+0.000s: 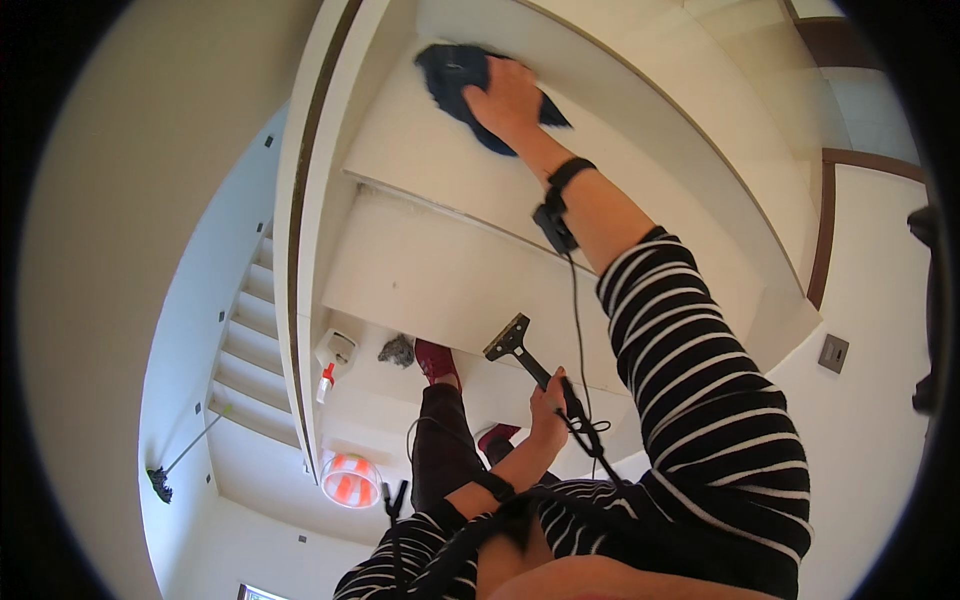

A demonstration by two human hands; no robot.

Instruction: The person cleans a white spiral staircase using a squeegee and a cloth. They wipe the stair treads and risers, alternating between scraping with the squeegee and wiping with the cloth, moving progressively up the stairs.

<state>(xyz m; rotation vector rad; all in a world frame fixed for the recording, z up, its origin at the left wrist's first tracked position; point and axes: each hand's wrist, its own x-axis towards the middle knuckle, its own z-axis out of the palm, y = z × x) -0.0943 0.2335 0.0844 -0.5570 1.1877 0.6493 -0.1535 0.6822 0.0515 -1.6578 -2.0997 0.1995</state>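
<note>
My right hand (507, 101) is stretched out ahead, pressing a dark blue cloth (454, 75) onto the pale tread of an upper stair step (600, 180). Its palm and fingers lie over the right part of the cloth. Lower down, my left hand (549, 420) holds a scraper by its dark handle. The scraper head (508, 337) points up and away from me, in front of a step riser, with its wide blade end clear of my fingers. A dark strap hangs beside that hand and hides part of the handle's lower end.
By my red shoe (437, 361) lie a grey fuzzy wad (396, 350), a white container (337, 349) and a small bottle with a red top (327, 381). An orange-and-white bucket (351, 480) stands behind. A low wall (307, 187) borders the stairs; beyond it a mop (160, 484) is visible.
</note>
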